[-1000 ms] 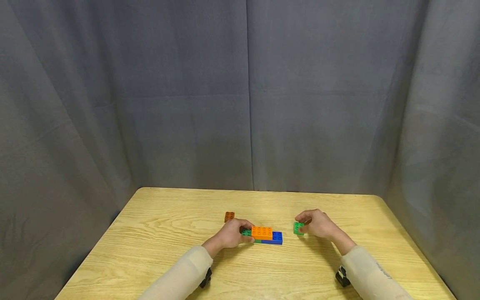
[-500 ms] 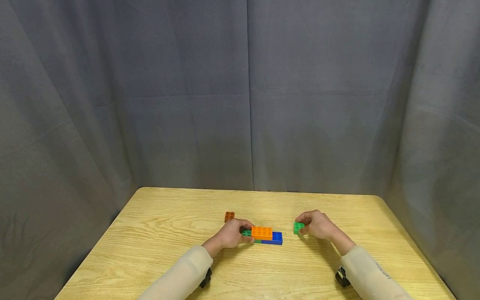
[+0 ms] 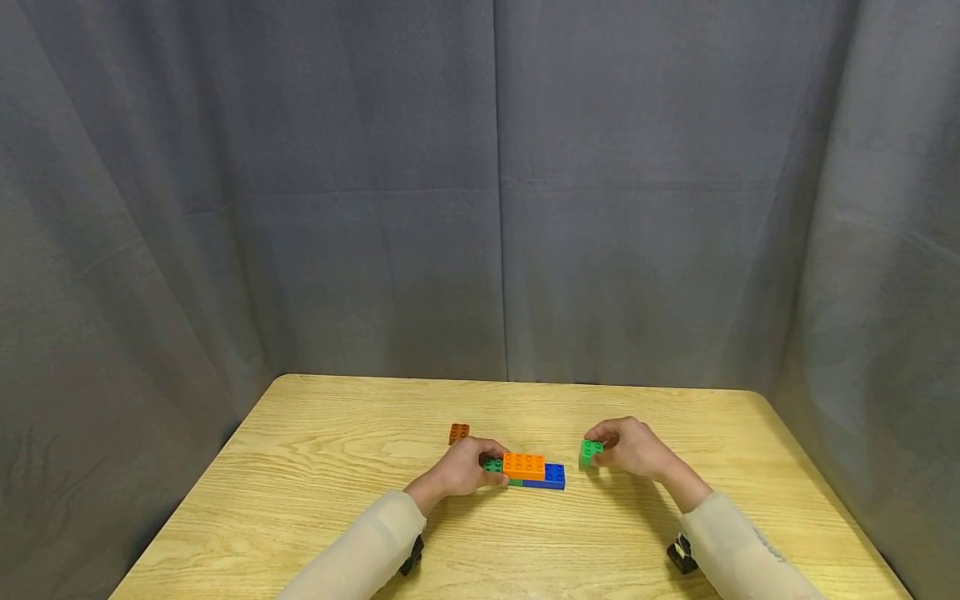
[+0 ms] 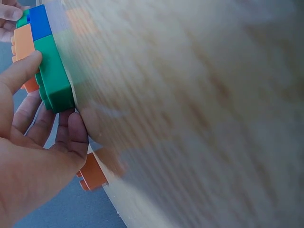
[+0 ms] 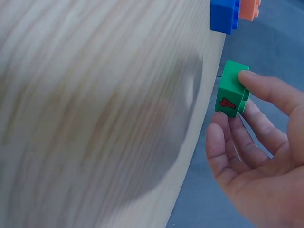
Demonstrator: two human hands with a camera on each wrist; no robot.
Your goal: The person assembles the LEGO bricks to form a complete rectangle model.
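Observation:
In the head view, a long green brick [image 3: 492, 466] and a blue brick [image 3: 554, 476] lie end to end on the table, with an orange brick [image 3: 523, 465] on top bridging them. My left hand [image 3: 461, 468] holds this stack at its green end, thumb on the near side as the left wrist view shows. My right hand [image 3: 637, 447] pinches a small light green brick [image 3: 591, 452] between thumb and fingers, right of the stack and apart from it. In the right wrist view that small brick shows a red printed mark and is raised off the table.
A small brown-orange brick [image 3: 459, 432] sits on the wooden table [image 3: 360, 417] just beyond my left hand. Grey curtains [image 3: 375, 208] hang behind the table and at both sides.
My right hand has lifted the small green brick and moved it slightly left, toward the stack. My left hand and the stack have stayed in place.

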